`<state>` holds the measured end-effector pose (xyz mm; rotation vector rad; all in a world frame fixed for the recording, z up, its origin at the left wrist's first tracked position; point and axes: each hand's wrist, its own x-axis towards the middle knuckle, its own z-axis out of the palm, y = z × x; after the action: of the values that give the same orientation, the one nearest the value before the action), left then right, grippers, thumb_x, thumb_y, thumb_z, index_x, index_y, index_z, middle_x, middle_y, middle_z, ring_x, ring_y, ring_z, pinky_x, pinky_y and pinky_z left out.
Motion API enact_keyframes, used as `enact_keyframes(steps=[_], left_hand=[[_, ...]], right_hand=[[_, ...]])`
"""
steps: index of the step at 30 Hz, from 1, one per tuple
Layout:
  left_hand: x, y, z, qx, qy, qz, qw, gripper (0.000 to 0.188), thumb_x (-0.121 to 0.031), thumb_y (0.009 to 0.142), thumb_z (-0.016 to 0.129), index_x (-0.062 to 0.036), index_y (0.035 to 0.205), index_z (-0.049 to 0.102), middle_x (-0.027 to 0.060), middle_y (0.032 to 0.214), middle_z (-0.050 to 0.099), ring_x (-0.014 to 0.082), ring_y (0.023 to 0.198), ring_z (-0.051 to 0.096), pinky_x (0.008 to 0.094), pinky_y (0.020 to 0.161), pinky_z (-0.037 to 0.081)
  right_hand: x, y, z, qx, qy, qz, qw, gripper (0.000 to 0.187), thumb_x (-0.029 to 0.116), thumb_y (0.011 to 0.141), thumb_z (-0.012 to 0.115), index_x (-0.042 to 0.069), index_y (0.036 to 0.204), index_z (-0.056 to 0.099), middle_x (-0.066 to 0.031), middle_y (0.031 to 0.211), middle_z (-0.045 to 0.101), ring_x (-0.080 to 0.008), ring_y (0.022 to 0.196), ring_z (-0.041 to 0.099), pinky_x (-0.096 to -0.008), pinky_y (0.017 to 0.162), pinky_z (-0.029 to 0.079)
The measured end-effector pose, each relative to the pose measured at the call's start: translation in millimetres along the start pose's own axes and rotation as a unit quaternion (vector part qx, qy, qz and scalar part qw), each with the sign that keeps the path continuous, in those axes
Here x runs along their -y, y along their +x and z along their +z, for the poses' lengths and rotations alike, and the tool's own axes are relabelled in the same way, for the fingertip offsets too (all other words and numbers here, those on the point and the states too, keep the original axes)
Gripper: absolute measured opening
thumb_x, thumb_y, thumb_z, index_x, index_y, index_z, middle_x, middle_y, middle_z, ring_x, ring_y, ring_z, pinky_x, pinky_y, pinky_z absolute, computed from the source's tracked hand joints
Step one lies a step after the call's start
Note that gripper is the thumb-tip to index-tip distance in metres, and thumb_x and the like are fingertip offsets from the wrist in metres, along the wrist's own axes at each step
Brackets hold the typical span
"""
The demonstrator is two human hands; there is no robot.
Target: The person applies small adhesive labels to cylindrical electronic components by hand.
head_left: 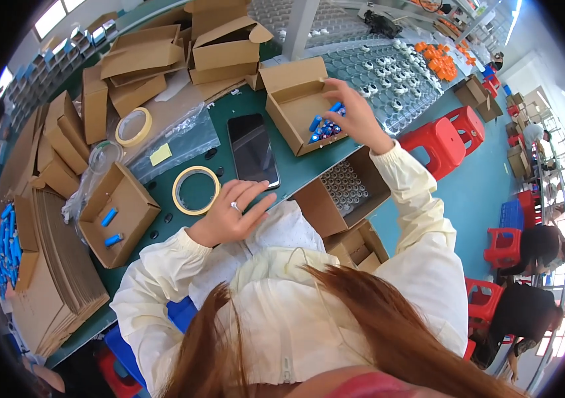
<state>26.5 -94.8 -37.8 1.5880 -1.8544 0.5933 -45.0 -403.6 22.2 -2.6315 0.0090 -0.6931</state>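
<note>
Inside the open cardboard box at the far edge of the green table: right hand, fingers curled around small blue cylinders. At the near table edge, just below the black phone and beside a tape roll: left hand, loose, fingers spread, grasping nothing.

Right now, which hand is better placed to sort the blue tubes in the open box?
Right hand: it is already among the blue tubes in the open cardboard box. The left hand rests at the table edge.

The right hand perhaps hides some blue tubes beneath it.
</note>
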Motion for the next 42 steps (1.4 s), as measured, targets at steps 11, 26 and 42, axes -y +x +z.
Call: enact_keyframes(steps=[11,26,42], left_hand=[[0,-10,-5,-0.046,0.042,0.044,0.997,0.036,-0.002,0.067,0.066,-0.0025,0.103,0.061,0.0133,0.111,0.056,0.0249,0.092,0.054,0.0365,0.076,0.046],[1,-10,-4,-0.09,0.004,0.023,0.996,0.035,0.002,0.064,0.067,-0.0005,0.099,0.062,0.0164,0.106,0.057,0.0293,0.086,0.055,0.0369,0.071,0.047],[-1,-16,-5,-0.11,0.042,0.012,0.993,0.033,0.0,0.061,0.067,-0.0019,0.094,0.063,0.0129,0.102,0.059,0.0282,0.083,0.056,0.0359,0.069,0.048]], right_hand=[[-6,32,14,0.188,-0.12,-0.005,0.975,0.048,0.002,0.067,0.063,0.006,0.114,0.051,-0.0145,0.082,0.065,-0.0324,0.079,0.061,-0.0391,0.07,0.049],[3,35,-31,0.045,0.155,0.112,0.98,0.048,-0.002,0.08,0.058,0.006,0.125,0.046,-0.0072,0.085,0.067,-0.0052,0.072,0.057,-0.0196,0.068,0.047],[-26,68,13,0.069,0.13,0.153,0.977,0.045,0.003,0.08,0.059,0.004,0.123,0.043,-0.0095,0.082,0.064,-0.0139,0.071,0.062,-0.0259,0.063,0.05]])
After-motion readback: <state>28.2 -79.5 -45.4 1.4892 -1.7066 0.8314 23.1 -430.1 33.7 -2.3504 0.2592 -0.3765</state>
